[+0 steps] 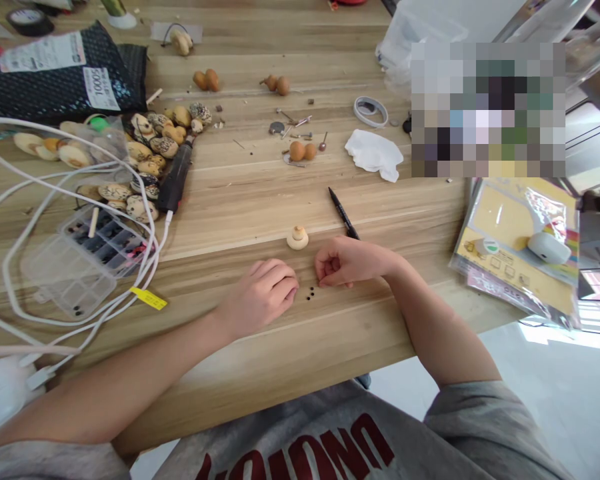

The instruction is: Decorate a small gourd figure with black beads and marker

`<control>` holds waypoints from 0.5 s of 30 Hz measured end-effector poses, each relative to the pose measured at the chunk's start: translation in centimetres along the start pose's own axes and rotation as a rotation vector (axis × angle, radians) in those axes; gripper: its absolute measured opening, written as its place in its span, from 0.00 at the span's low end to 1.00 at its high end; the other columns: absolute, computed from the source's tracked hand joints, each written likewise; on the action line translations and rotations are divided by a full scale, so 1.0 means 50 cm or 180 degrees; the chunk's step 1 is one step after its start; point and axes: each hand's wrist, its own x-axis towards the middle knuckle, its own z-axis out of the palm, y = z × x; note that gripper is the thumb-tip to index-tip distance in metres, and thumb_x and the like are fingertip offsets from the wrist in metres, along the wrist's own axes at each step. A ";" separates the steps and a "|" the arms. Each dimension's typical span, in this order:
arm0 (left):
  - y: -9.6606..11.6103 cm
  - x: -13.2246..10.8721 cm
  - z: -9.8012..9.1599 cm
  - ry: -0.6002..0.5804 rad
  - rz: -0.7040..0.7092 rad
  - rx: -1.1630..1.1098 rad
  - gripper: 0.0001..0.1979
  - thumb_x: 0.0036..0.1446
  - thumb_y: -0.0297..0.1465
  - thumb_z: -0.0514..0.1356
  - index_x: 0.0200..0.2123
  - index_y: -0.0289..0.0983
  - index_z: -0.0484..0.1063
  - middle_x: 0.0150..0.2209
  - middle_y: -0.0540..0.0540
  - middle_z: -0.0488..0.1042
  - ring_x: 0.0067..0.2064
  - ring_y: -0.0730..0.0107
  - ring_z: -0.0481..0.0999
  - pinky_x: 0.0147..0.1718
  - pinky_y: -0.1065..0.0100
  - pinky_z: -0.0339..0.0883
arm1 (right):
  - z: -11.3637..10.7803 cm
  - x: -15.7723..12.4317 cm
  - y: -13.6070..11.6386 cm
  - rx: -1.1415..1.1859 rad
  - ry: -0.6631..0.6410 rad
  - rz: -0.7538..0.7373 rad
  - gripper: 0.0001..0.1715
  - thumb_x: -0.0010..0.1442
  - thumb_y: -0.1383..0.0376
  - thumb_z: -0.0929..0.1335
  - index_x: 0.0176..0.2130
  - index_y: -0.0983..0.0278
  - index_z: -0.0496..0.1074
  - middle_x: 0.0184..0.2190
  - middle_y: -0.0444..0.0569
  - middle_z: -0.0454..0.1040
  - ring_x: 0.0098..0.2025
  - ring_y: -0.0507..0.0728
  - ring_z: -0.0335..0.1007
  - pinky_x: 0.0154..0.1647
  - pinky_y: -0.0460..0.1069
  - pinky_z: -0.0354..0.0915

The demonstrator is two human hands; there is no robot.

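Note:
My left hand [267,293] rests on the table with its fingers curled together; whatever they hold, if anything, is hidden. To its right, my right hand [345,260] is closed in a pinch close to the tabletop, and I cannot make out anything between its fingertips. A few tiny black beads [311,293] lie in the gap between both hands. Just beyond them stands a small pale gourd [297,239], touched by neither hand. A black pen [341,207] lies behind my right hand, its near end partly covered by it.
White cables [153,267] loop across the left side, over a compartment box [113,240]. A black rotary tool [177,173] lies beside several patterned gourds [163,143]. Farther back are brown gourds [303,151], a tape roll [371,111] and tissue [375,153]. Plastic-wrapped packets [510,247] sit right.

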 end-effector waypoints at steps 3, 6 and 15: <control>-0.001 0.002 -0.003 0.0048 0.0044 0.0006 0.05 0.58 0.24 0.55 0.32 0.32 0.71 0.34 0.43 0.74 0.40 0.65 0.70 0.39 0.63 0.66 | 0.000 0.000 0.000 -0.0008 -0.0001 0.0001 0.04 0.48 0.67 0.67 0.24 0.65 0.69 0.15 0.38 0.66 0.16 0.47 0.63 0.19 0.42 0.58; -0.002 0.001 -0.005 0.0064 0.0036 -0.0046 0.06 0.58 0.24 0.55 0.32 0.32 0.71 0.34 0.43 0.74 0.40 0.66 0.70 0.39 0.63 0.65 | 0.000 0.000 -0.001 -0.0018 -0.0001 -0.0017 0.03 0.48 0.67 0.67 0.25 0.65 0.69 0.15 0.38 0.66 0.16 0.47 0.63 0.19 0.42 0.58; -0.005 -0.001 -0.005 0.0104 0.0085 -0.0134 0.07 0.59 0.25 0.55 0.33 0.32 0.73 0.34 0.43 0.75 0.40 0.66 0.70 0.38 0.64 0.65 | -0.001 0.000 -0.001 -0.0080 0.0024 -0.0024 0.03 0.48 0.67 0.67 0.24 0.65 0.69 0.14 0.38 0.66 0.16 0.47 0.63 0.21 0.42 0.58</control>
